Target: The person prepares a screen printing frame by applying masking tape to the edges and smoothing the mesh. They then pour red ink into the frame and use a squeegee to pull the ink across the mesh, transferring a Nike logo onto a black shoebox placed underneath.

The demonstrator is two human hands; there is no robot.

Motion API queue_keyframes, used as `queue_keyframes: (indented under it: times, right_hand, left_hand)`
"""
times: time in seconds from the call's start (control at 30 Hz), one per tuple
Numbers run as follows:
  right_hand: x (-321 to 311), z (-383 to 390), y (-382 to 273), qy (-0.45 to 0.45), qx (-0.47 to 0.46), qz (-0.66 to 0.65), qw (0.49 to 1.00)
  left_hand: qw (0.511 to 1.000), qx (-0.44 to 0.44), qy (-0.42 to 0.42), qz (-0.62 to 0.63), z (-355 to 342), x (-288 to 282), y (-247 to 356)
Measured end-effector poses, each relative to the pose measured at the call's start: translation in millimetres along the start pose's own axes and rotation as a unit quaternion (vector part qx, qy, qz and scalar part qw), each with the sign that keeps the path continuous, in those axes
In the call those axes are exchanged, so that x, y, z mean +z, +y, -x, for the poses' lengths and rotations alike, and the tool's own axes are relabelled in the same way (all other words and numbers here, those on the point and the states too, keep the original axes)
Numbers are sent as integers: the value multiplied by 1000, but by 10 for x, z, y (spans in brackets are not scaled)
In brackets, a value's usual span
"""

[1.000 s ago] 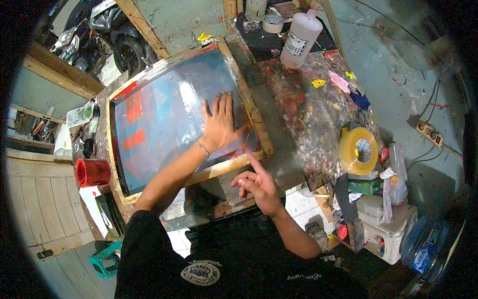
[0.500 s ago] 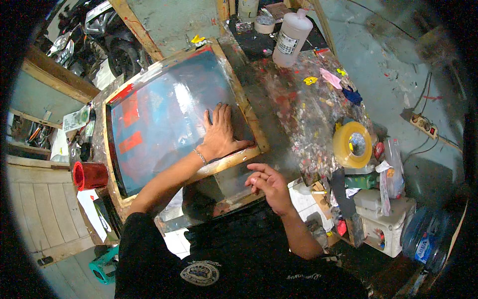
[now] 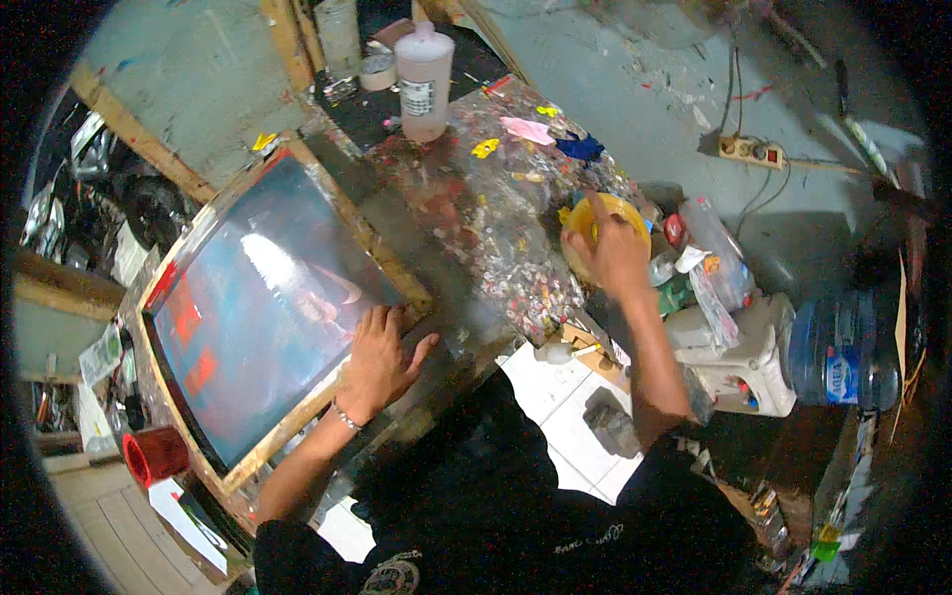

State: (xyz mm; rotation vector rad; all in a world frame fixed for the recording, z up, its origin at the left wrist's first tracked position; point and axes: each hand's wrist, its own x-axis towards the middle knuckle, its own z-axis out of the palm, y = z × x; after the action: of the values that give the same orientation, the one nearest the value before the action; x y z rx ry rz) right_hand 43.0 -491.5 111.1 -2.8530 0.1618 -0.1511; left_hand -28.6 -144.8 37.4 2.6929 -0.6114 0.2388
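A wooden screen-printing frame [image 3: 372,235] lies on the worktable at the left, its glossy blue-grey mesh [image 3: 260,307] marked with red patches. My left hand [image 3: 385,359] rests on the near right part of the frame, fingers stretched out and holding nothing. To the right, my right hand [image 3: 617,260] is over a wide roll of yellowish clear packing tape [image 3: 575,260], with the index finger out across its core and the thumb apart. Part of the roll is hidden under this hand, and I cannot tell how firmly it touches.
A translucent plastic bottle [image 3: 424,89] stands at the table's far side. Pink, yellow and dark blue scraps [image 3: 580,148] lie on the paint-stained tabletop [image 3: 436,198]. A red tape roll [image 3: 157,455] sits at the left edge. Beyond the table's right are a power strip [image 3: 751,151] and a blue water jug [image 3: 843,352].
My view has turned to the right. My left hand has slid from the mesh back to the frame's near edge. My right hand has moved from near my body out to the packing tape.
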Motion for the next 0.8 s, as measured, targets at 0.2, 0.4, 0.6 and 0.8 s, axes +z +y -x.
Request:
queue_keyframes:
  times: [0.2,0.4,0.6,0.8]
  right_hand:
    - [381,-577,337,-116,-32,147,982]
    - [539,-441,41,-121,-29,200,972]
    - [491,-265,218,-31,-51,92,994]
    - [-317,379,230,31,-43,-296,954]
  left_hand:
    - [995,-8,97,3,154,-349,421]
    - [952,-41,139,269,710,-382,639]
    - [924,-63,124,357,1066,-271,677]
    - [888,-11,136,439,749,-343,858]
